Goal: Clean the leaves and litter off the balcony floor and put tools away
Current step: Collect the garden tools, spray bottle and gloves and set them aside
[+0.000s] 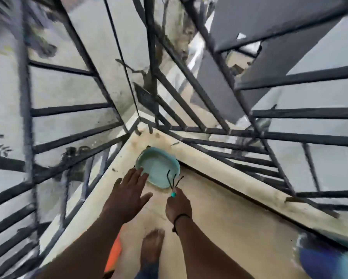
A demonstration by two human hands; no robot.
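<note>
The floor (219,224) narrows to a corner, hemmed in on both sides by a raised pale ledge (225,170) and dark metal railing bars (199,135). A teal dustpan (158,167) fills that corner, its far rim against the ledge, so little room remains behind it. The left hand (127,195) reaches in flat from the left, fingertips at the pan's near rim; the right hand (178,205) sits just beside it, pinching a small teal piece with dark strings (174,181) that cross over the pan's near edge. A bare foot (152,248) stands behind the hands. Bare floor lies open to the right of the right arm. The gaps between bars are narrow near the corner.
</note>
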